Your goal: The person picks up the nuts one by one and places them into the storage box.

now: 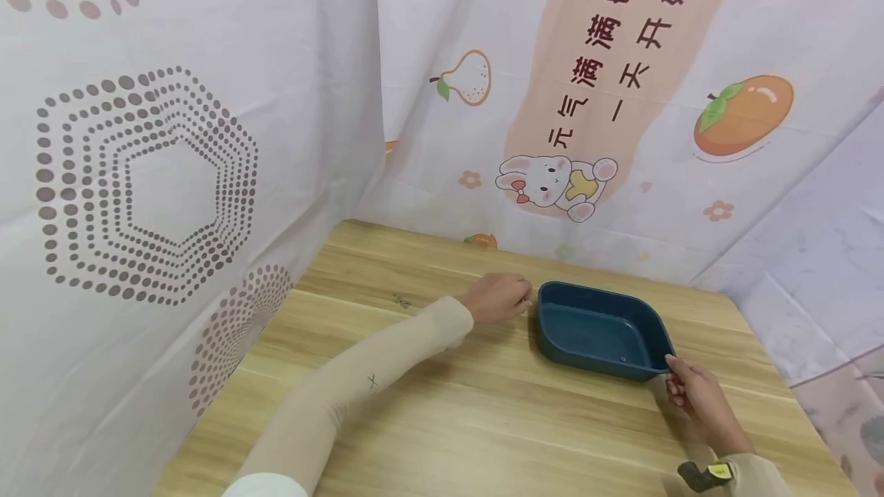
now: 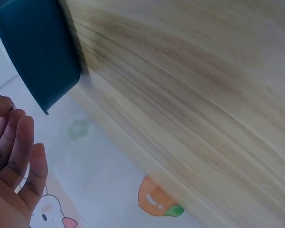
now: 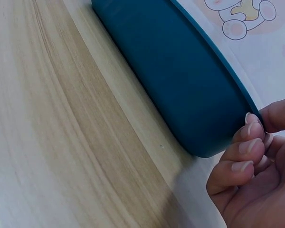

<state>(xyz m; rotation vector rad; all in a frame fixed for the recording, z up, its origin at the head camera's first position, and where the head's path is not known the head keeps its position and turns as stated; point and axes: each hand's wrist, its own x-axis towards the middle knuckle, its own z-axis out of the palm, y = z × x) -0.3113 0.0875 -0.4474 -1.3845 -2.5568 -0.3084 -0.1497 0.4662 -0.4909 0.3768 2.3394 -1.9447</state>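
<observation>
Teal tray (image 1: 594, 333) between 2 hands: pinched by rim corner in right hand (image 1: 699, 397); small shiny piece (image 2: 12, 106) pinched in left hand (image 1: 499, 297), just beside tray. Probably light, stiff; best held by rim. Piece: likely hard, slippery; fingertip hold.

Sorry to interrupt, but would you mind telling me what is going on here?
A person's right hand grips a dark blue tray at its near right corner. The left hand, just outside the tray's left side, pinches a tiny object, too small to identify. One small piece lies inside the tray, and a few tiny bits sit on the wooden table to the left.
</observation>
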